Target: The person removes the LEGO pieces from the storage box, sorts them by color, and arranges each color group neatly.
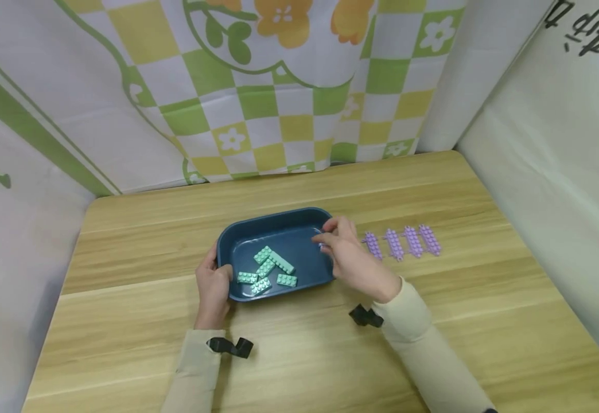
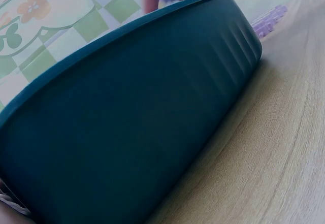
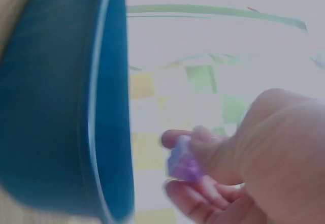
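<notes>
A dark blue tray [image 1: 310, 282] sits on the table, and my left hand [image 1: 213, 289] grips its left end, thumb over the rim. Several mint-green studded bricks [image 1: 281, 262] lie inside, mostly toward the left and front. Over the tray's right end, my right hand [image 1: 353, 261] pinches a small purple building block [image 3: 185, 163] between thumb and fingers. In the head view that block is mostly hidden by the fingers. The left wrist view mainly shows the tray's outer wall [image 2: 127, 102], with the purple block blurred above the rim.
Several purple studded strips [image 1: 394, 245] lie side by side on the wooden table [image 1: 139, 258], right of the tray. A checked, flowered cloth [image 1: 258, 115] hangs behind the table's back edge. White sheets [image 1: 563, 143] stand at both sides.
</notes>
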Demonstrator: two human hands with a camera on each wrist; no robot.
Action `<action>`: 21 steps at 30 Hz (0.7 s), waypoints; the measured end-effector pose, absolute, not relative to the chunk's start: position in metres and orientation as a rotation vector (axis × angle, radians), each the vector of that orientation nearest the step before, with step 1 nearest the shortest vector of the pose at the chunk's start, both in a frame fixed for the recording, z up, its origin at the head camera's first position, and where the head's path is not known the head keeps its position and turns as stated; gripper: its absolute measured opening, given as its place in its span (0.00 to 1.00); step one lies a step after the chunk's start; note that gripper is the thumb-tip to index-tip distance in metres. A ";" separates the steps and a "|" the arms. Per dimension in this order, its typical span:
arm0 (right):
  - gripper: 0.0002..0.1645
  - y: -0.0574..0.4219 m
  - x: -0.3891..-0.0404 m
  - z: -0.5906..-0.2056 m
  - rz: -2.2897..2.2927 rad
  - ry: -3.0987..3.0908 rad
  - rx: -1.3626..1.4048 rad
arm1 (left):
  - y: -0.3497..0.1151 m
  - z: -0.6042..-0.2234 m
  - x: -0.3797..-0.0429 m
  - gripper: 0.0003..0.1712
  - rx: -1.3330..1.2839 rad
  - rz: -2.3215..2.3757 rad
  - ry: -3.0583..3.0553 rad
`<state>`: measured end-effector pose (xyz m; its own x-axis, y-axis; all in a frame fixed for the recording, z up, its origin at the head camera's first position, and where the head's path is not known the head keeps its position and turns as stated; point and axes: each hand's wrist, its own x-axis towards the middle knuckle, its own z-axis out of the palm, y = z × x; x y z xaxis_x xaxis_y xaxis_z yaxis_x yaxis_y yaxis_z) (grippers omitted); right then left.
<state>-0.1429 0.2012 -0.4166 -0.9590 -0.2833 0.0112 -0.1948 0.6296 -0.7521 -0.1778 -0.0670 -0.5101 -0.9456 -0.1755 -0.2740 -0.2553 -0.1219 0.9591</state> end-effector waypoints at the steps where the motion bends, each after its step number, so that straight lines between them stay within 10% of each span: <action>1: 0.13 0.208 -0.139 -0.416 -1.277 2.776 -0.396 | -0.067 -0.510 -0.178 0.49 -0.498 2.258 2.045; 21: 0.12 0.305 -0.079 -0.472 -0.970 3.137 -0.406 | -0.067 -0.511 -0.178 0.49 -0.513 2.262 2.042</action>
<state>-0.0787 0.3050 -0.4719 -0.9563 -0.1823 0.2284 -0.2794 0.7995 -0.5317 -0.1785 -0.0670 -0.5107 -0.9436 -0.1819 -0.2766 -0.2566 -0.1261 0.9582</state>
